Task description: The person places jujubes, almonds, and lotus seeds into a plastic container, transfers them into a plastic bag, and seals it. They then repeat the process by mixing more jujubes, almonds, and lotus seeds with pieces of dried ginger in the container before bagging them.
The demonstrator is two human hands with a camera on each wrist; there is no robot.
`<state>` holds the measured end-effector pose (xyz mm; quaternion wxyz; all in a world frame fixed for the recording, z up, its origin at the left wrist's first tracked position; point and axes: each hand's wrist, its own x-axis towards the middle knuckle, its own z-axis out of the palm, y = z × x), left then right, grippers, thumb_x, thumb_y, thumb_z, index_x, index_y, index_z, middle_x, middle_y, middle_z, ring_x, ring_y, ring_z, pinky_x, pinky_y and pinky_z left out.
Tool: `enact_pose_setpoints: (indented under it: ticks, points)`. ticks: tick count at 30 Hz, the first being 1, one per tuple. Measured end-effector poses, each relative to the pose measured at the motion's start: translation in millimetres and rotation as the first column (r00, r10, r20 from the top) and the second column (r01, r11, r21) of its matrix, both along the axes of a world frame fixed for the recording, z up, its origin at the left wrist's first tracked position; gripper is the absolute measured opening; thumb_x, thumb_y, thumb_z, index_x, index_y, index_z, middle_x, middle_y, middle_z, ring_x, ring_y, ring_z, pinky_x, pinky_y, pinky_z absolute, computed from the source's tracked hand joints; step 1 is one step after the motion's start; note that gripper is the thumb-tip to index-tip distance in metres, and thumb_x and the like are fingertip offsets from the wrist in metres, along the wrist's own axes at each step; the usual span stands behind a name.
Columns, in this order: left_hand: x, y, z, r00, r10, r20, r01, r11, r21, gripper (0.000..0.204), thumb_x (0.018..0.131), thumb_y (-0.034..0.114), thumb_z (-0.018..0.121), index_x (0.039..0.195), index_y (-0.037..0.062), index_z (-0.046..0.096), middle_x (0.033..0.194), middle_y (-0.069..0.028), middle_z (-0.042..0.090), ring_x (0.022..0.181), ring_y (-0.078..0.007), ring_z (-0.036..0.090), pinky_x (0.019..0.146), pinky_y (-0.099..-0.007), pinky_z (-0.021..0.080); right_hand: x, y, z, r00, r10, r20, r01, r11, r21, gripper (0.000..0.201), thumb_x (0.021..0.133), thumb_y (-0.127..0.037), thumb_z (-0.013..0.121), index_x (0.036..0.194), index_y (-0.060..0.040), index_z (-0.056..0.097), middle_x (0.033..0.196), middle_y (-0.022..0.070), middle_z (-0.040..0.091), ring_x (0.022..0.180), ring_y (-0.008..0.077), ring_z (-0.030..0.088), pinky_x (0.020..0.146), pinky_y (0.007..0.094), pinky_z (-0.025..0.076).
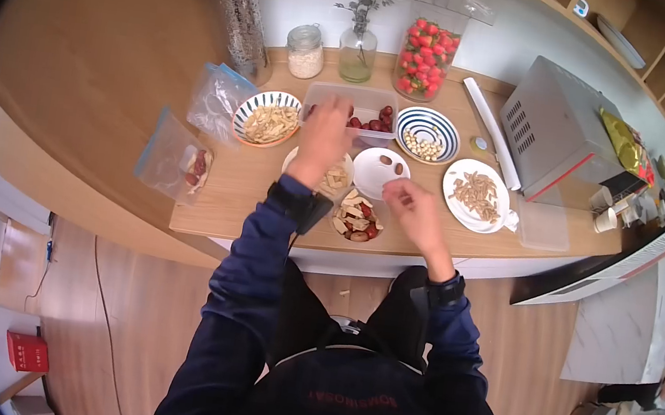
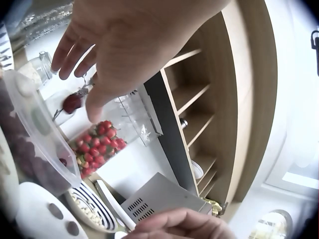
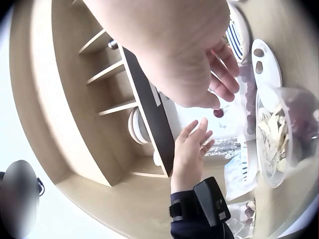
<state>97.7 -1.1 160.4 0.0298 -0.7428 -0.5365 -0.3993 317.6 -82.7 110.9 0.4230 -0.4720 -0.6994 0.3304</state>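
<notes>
My left hand [image 1: 327, 135] is over the clear box [image 1: 371, 135] of red dates. Its fingers are spread in the right wrist view. A red date [image 2: 72, 103] shows just off the thumb of my left hand [image 2: 129, 50], with a visible gap between them. My right hand [image 1: 416, 212] hovers by the small white plate [image 1: 370, 180], which bears two brown dates. Its fingers are loosely bent, and nothing shows in them. A tub [image 1: 358, 218] of dates and pale slices stands at the table's front edge. Behind it a bowl [image 1: 334, 181] of pale pieces is partly hidden by my left arm.
A striped bowl [image 1: 270, 119] of pale strips and zip bags [image 1: 171, 157] lie left. To the right are a blue-ringed plate [image 1: 428, 134], a plate of brown pieces [image 1: 475, 194], a white roll [image 1: 493, 136] and a grey oven [image 1: 566, 125]. Jars and a strawberry container [image 1: 426, 60] stand behind.
</notes>
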Motion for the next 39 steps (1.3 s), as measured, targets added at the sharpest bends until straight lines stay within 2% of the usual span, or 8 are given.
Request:
enact_pose_setpoints:
  ticks: [2,4,7,14,22,28,31,39]
  points:
    - [9,-30,-14,0.985,-0.168,-0.028,0.164,0.981,-0.106,0.024,0.079,0.015,0.076,0.098,0.0034,0.068,0.091,-0.0164,0.069,0.092,-0.0377,0.067,0.077,-0.0485,0.053,4,-13,8,0.982,0.017,0.188,-0.021,1.0,0.019,0.016,0.087,-0.007,0.071,0.102,-0.0019,0.071,0.092,0.0123,0.074,0.086,0.0255,0.071,0.074,0.0354,0.054]
    - [19,-65,-16,0.952,-0.214,-0.218,0.093,0.882,-0.462,0.016,0.08,0.005,0.068,0.096,0.0052,0.068,0.097,-0.0143,0.069,0.097,-0.0352,0.066,0.081,-0.0484,0.052,1,-11,-1,0.943,0.046,0.331,-0.115,0.975,0.19,0.016,0.083,-0.004,0.069,0.099,-0.003,0.072,0.093,0.0126,0.074,0.088,0.0283,0.07,0.078,0.0391,0.055]
    - [20,-98,-26,0.894,-0.302,-0.33,0.015,0.758,-0.652,0.021,0.078,0.002,0.065,0.098,0.0075,0.069,0.109,-0.012,0.068,0.107,-0.0329,0.064,0.083,-0.0478,0.051,-17,-5,-10,0.83,0.052,0.555,-0.243,0.93,0.276,0.013,0.079,-0.004,0.067,0.091,-0.0047,0.072,0.091,0.0123,0.073,0.09,0.0287,0.069,0.08,0.0421,0.055]
    - [12,-112,-62,0.94,-0.219,-0.26,0.094,0.902,-0.42,0.024,0.076,0.005,0.069,0.101,0.0081,0.07,0.114,-0.0105,0.067,0.113,-0.0317,0.059,0.094,-0.0475,0.048,-48,7,-26,0.523,-0.123,0.843,-0.25,0.924,0.29,0.006,0.078,-0.011,0.067,0.078,-0.0103,0.073,0.085,0.0077,0.069,0.093,0.0247,0.069,0.077,0.0388,0.053]
    - [14,-102,-56,0.869,-0.315,-0.382,0.064,0.837,-0.544,0.035,0.079,0.016,0.071,0.113,0.0107,0.069,0.126,-0.007,0.063,0.12,-0.0291,0.055,0.095,-0.0487,0.046,-43,15,-30,0.532,-0.073,0.843,-0.306,0.913,0.272,0.009,0.078,-0.011,0.069,0.085,-0.009,0.073,0.092,0.0091,0.07,0.094,0.0265,0.069,0.078,0.04,0.054]
    - [19,-92,-54,0.843,-0.341,-0.417,0.024,0.797,-0.603,0.033,0.078,0.017,0.073,0.111,0.012,0.069,0.124,-0.0055,0.064,0.113,-0.0297,0.061,0.091,-0.0489,0.047,-39,27,-29,0.609,0.081,0.789,-0.325,0.933,0.155,0.015,0.074,-0.005,0.07,0.089,-0.0043,0.072,0.093,0.0135,0.071,0.096,0.0321,0.069,0.08,0.0429,0.056]
    - [13,-87,-71,0.856,-0.352,-0.379,0.135,0.859,-0.493,0.037,0.077,0.035,0.077,0.102,0.0075,0.071,0.109,-0.0074,0.068,0.109,-0.027,0.063,0.09,-0.0449,0.049,-31,29,-27,0.633,0.128,0.763,-0.346,0.929,0.132,0.014,0.074,-0.003,0.069,0.088,-0.0025,0.072,0.091,0.0159,0.072,0.095,0.0335,0.07,0.08,0.0438,0.056]
    - [16,-86,-77,0.886,-0.35,-0.305,0.172,0.857,-0.486,0.03,0.074,0.023,0.076,0.098,0.0051,0.07,0.107,-0.0116,0.066,0.11,-0.0303,0.062,0.092,-0.0436,0.05,-33,30,-31,0.6,0.065,0.798,-0.357,0.914,0.194,0.008,0.075,-0.002,0.067,0.08,-0.0011,0.073,0.087,0.0184,0.072,0.09,0.0349,0.07,0.077,0.043,0.057]
